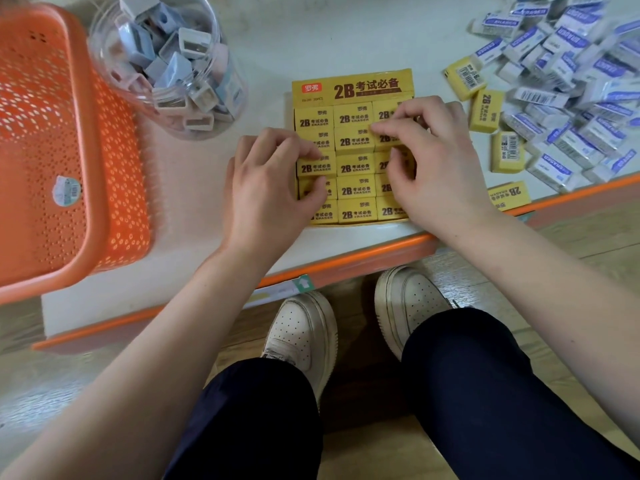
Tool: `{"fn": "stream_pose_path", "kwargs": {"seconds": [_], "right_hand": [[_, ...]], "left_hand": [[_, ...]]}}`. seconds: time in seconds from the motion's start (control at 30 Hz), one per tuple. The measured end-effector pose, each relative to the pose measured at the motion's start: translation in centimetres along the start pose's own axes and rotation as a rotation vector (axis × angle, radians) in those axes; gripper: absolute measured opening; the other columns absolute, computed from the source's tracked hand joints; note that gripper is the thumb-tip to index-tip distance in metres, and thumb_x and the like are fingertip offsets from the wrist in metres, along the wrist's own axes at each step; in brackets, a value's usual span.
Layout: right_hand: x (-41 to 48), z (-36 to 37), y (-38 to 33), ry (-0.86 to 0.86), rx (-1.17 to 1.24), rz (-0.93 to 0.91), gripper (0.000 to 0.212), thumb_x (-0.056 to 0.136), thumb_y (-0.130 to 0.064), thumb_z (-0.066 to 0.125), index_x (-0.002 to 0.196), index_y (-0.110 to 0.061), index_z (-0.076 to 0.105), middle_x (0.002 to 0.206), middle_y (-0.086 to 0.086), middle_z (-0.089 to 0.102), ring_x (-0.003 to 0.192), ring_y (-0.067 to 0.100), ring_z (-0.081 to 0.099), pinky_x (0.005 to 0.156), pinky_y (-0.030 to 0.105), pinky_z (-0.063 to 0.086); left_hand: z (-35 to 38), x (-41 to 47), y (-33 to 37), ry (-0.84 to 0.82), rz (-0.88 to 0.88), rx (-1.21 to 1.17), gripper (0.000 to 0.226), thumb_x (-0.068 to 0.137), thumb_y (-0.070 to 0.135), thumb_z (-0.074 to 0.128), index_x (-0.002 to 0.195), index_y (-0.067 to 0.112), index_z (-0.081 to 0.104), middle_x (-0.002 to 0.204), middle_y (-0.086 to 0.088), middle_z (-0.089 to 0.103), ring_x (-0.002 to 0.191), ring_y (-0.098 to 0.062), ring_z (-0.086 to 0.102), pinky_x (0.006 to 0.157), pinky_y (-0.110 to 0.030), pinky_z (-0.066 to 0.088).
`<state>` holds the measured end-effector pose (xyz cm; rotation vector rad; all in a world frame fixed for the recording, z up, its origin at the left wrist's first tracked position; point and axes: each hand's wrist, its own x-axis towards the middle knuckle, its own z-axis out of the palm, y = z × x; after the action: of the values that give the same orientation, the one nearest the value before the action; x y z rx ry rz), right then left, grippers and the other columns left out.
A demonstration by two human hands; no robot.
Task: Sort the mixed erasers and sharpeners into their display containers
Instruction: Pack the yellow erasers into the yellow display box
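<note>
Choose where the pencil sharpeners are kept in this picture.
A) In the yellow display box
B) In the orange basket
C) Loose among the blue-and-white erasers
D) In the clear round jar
D: the grey, blue and pink sharpeners are piled inside the clear jar, which stands beside the orange basket.

Left hand and right hand sit with curled fingers on the yellow erasers packed in the display box; pinching or pressing, can't tell. Sharpener jar and orange basket lie left of the left hand. Loose eraser pile lies right of the right hand.
</note>
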<state>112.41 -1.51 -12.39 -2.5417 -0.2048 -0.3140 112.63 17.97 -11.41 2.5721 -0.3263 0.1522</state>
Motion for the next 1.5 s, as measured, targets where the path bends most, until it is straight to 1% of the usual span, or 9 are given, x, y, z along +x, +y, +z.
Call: {"fn": "stream_pose_path", "kwargs": {"seconds": [0.27, 0.47, 0.6, 0.73, 0.93, 1.1, 1.23, 1.4, 1.5], "right_hand": [[0.5, -0.3, 0.6, 0.038, -0.043, -0.026, 0.031, 0.084, -0.008, 0.052, 0.112, -0.012, 0.066, 0.111, 0.010, 0.057, 0.108, 0.020, 0.041, 0.087, 0.036, 0.044], [0.6, -0.4, 0.6, 0.033, -0.024, -0.010, 0.031, 0.086, -0.013, 0.051, 0.114, -0.012, 0.065, 0.114, 0.009, 0.057, 0.110, 0.017, 0.040, 0.087, 0.032, 0.042], [0.7, -1.5, 1.1, 0.044, -0.014, 0.071, 0.030, 0.089, -0.020, 0.052, 0.115, -0.012, 0.064, 0.114, 0.007, 0.058, 0.111, 0.022, 0.049, 0.090, 0.019, 0.030], [1.5, -3.4, 2.8, 0.094, -0.070, 0.240, 0.036, 0.088, -0.015, 0.050, 0.123, -0.012, 0.058, 0.123, 0.011, 0.052, 0.117, 0.026, 0.046, 0.094, 0.020, 0.030], [2.3, -4.3, 3.9, -0.128, -0.280, 0.337, 0.049, 0.088, -0.011, 0.049, 0.137, -0.014, 0.042, 0.132, 0.015, 0.047, 0.124, 0.033, 0.036, 0.102, 0.033, 0.025], [2.1, -4.8, 3.4, -0.058, -0.223, 0.317, 0.052, 0.088, -0.020, 0.060, 0.137, -0.014, 0.042, 0.133, 0.011, 0.049, 0.124, 0.030, 0.040, 0.104, 0.033, 0.024], [1.9, -4.7, 1.8, 0.029, -0.035, 0.249, 0.051, 0.082, -0.024, 0.066, 0.130, -0.012, 0.051, 0.127, 0.008, 0.050, 0.114, 0.020, 0.051, 0.099, 0.026, 0.037], [1.8, -3.9, -0.9, 0.062, 0.126, 0.096, 0.047, 0.077, -0.029, 0.070, 0.120, -0.012, 0.061, 0.114, 0.007, 0.053, 0.102, 0.012, 0.052, 0.086, 0.037, 0.052], [1.8, -3.4, -1.6, 0.055, 0.178, 0.090, 0.049, 0.076, -0.028, 0.071, 0.121, -0.011, 0.060, 0.114, 0.008, 0.052, 0.103, 0.013, 0.054, 0.085, 0.036, 0.053]], "left_hand": [[0.5, 0.4, 0.8, 0.014, -0.007, -0.013, 0.030, 0.081, 0.024, 0.061, 0.109, 0.015, 0.065, 0.114, -0.002, 0.057, 0.108, -0.028, 0.049, 0.090, -0.038, 0.044], [1.1, 1.4, 2.8, -0.156, 0.061, 0.048, 0.055, 0.090, 0.028, 0.053, 0.141, 0.011, 0.041, 0.149, -0.003, 0.037, 0.139, -0.022, 0.030, 0.113, -0.037, 0.026], [1.4, 2.0, 3.1, -0.170, 0.061, 0.125, 0.051, 0.093, 0.025, 0.049, 0.141, 0.011, 0.041, 0.151, -0.002, 0.035, 0.142, -0.019, 0.025, 0.115, -0.031, 0.016], [1.6, 1.8, 3.4, -0.158, 0.052, 0.150, 0.051, 0.092, 0.022, 0.049, 0.142, 0.011, 0.041, 0.151, -0.001, 0.034, 0.142, -0.019, 0.025, 0.115, -0.032, 0.019], [1.9, 1.5, 3.0, -0.125, 0.075, 0.155, 0.052, 0.091, 0.023, 0.045, 0.140, 0.008, 0.043, 0.149, -0.006, 0.038, 0.141, -0.022, 0.029, 0.115, -0.035, 0.021], [1.6, 1.6, 3.1, -0.155, 0.076, 0.160, 0.053, 0.090, 0.026, 0.044, 0.140, 0.009, 0.042, 0.150, -0.005, 0.037, 0.141, -0.021, 0.028, 0.116, -0.035, 0.016], [0.9, 2.2, 3.7, -0.186, 0.003, 0.067, 0.049, 0.093, 0.026, 0.049, 0.140, 0.012, 0.044, 0.149, -0.001, 0.038, 0.140, -0.018, 0.027, 0.118, -0.036, 0.016], [0.7, 2.1, 4.8, -0.066, -0.015, -0.156, 0.038, 0.090, 0.028, 0.050, 0.123, 0.012, 0.060, 0.119, 0.000, 0.064, 0.112, -0.012, 0.055, 0.114, -0.042, 0.024], [0.8, 1.7, 5.2, -0.025, 0.051, -0.225, 0.035, 0.088, 0.025, 0.052, 0.120, 0.011, 0.061, 0.104, 0.006, 0.066, 0.101, -0.007, 0.052, 0.108, -0.049, 0.033]]}}
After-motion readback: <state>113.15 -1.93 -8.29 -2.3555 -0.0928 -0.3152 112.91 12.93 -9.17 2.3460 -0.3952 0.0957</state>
